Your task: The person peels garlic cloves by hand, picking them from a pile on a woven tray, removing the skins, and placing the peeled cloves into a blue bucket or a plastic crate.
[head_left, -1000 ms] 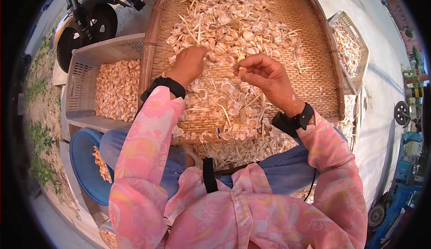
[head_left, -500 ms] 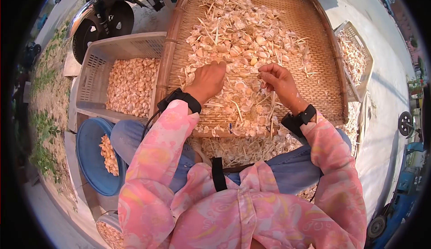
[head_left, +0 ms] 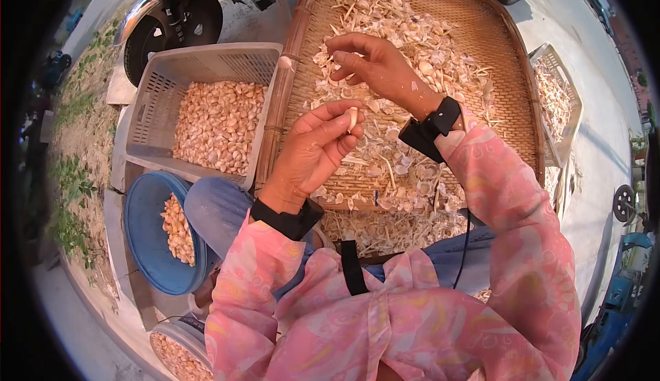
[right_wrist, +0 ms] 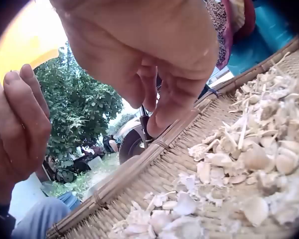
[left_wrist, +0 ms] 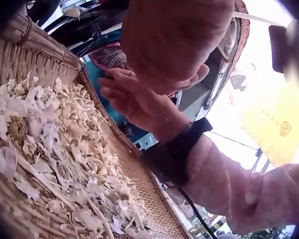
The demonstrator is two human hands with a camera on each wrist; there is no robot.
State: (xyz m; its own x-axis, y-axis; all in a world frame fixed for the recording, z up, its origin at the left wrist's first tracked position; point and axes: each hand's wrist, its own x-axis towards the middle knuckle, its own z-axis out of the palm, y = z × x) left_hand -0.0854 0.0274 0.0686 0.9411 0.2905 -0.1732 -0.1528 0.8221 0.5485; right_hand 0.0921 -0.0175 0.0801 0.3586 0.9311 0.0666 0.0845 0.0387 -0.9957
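My left hand (head_left: 313, 150) pinches a pale garlic clove (head_left: 353, 120) between thumb and fingertips, over the near left part of the woven bamboo tray (head_left: 505, 99). Above and beyond it, my right hand (head_left: 385, 68) hovers over the tray, palm down, its fingers loosely bent with nothing between them. Another clove (head_left: 285, 62) shows off to the left of the right fingertips, overlapping the tray's rim in the head view. Garlic skins, stalks and cloves (head_left: 412, 20) lie heaped on the tray beneath both hands.
Left of the tray stands a plastic crate (head_left: 155, 109) of unpeeled cloves. Nearer are a blue bucket (head_left: 148, 243) holding cloves and another tub (head_left: 180, 333). A second crate (head_left: 560, 106) with stalks stands at right. A wheel (head_left: 199, 20) is at upper left.
The right hand has risen up and left from the pile, its fingers loosened. The left hand has drawn back toward the body and turned, showing a clove. The view has shifted left.
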